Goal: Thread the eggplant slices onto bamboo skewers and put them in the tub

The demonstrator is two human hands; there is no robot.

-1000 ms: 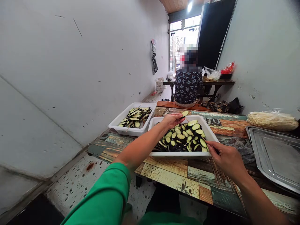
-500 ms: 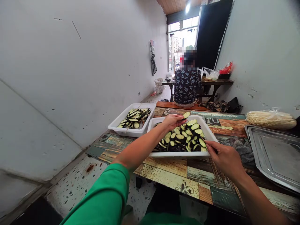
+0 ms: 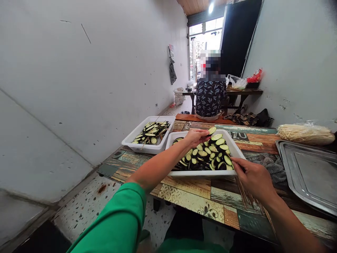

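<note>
Above the far side of a white tub [image 3: 238, 144] of cut eggplant, my left hand [image 3: 196, 137] pinches an eggplant slice [image 3: 212, 130] with dark skin and pale green flesh. My right hand [image 3: 251, 174] is closed at the tub's right rim, gripping a thin wooden skewer; its tip reaches over the slices, and most of it is hidden by the hand. Loose eggplant slices [image 3: 202, 153] fill the tub. Under my right forearm a bundle of wooden skewers [image 3: 244, 195] lies on the table.
To the left stands a second white tub [image 3: 126, 143] holding skewered eggplant [image 3: 151, 133]. Metal trays [image 3: 313, 172], a grey cloth [image 3: 271, 167] and a bag of skewers [image 3: 305, 134] occupy the patterned table's [image 3: 184, 196] right side. A person [image 3: 210, 96] sits beyond, facing away.
My left hand has shifted slightly to the right with the eggplant slice. The right hand stays almost where it was, still gripping the skewer.
</note>
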